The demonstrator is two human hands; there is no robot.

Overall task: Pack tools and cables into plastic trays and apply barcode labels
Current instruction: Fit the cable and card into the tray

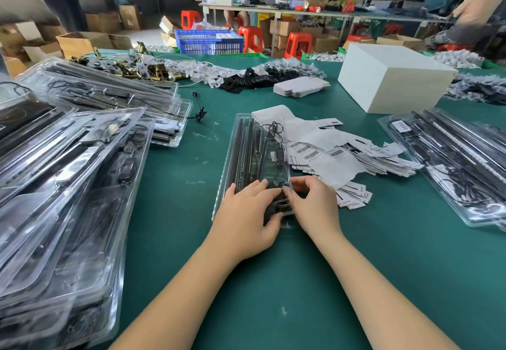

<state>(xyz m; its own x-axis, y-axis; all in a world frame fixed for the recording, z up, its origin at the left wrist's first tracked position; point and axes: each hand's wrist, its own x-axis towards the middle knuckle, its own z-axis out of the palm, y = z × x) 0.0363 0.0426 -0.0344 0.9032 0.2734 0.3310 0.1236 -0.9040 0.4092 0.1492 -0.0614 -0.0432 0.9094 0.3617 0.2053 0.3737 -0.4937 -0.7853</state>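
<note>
Head view shows both hands at the near end of the clear plastic tray (247, 152) on the green table (169, 212), left hand (250, 212) and right hand (309, 201) curled pinching its thin, flexible, likely slippery shell, best held by the rim

Clear plastic tray (247, 152) lies centre on the green worktop (175, 212). Left hand (247, 212) and right hand (312, 201) both grip its near end over a black cable (275, 185). Barcode labels (336, 155) heaped at 2 o'clock; filled trays (63, 171) stacked at 9 o'clock.
</note>
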